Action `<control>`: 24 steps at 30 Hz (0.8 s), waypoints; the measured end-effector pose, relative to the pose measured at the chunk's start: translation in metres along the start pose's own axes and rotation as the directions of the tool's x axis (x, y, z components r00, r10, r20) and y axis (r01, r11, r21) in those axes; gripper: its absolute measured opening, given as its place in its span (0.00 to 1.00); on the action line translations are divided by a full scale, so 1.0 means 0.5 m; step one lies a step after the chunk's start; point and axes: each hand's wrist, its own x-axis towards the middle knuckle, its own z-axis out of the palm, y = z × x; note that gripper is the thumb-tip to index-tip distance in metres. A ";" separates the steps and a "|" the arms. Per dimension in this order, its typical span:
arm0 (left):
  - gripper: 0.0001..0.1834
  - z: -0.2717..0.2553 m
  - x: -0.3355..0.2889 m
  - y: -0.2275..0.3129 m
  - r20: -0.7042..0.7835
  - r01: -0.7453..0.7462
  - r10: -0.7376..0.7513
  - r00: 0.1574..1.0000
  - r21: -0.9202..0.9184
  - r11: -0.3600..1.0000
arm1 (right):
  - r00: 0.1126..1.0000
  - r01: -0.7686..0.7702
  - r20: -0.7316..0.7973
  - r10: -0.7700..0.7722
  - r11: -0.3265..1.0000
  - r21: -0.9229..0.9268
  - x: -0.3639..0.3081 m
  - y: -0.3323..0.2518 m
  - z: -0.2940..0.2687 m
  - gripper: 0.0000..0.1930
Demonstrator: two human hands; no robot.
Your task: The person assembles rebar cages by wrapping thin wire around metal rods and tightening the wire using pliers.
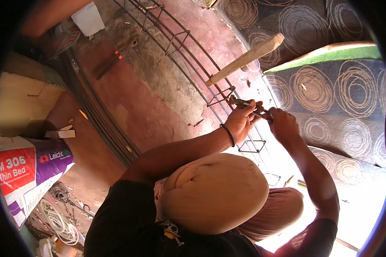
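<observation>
Two hands meet right of centre: left hand (241, 122) closed around a hooked tool (244, 103), right hand (283, 124) gripping wire at the rebar cage (188, 60) on the floor. Best done by keeping the stirrup (221, 96) square, twisting snug.

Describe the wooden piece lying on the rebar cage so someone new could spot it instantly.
Start at the long rebar cage running diagonally across the reddish concrete floor. Near its middle, just above both hands, a pale wooden piece lies across the bars toward the dark carpet with circle patterns. It is the only light, thick, straight-edged thing there; everything around it is thin dark steel.
</observation>
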 end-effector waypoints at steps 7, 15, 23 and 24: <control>0.20 -0.001 -0.071 0.015 0.111 0.223 -0.231 0.967 0.082 0.971 | 0.332 -0.888 0.797 -0.504 0.119 0.445 -0.028 0.017 -0.035 0.23; 0.12 0.018 -0.033 0.026 -0.033 0.153 -0.173 0.984 0.646 0.748 | 0.550 -0.751 0.794 -0.259 0.263 0.606 -0.122 0.054 -0.011 0.26; 0.06 0.089 0.117 0.016 -0.183 0.205 -0.104 0.978 0.714 0.670 | 0.943 -0.320 0.289 0.163 0.683 0.656 -0.145 0.162 0.067 0.14; 0.05 0.099 0.137 0.014 -0.202 0.195 -0.064 0.977 0.740 0.644 | 0.965 -0.247 0.231 0.125 0.732 0.635 -0.148 0.188 0.107 0.14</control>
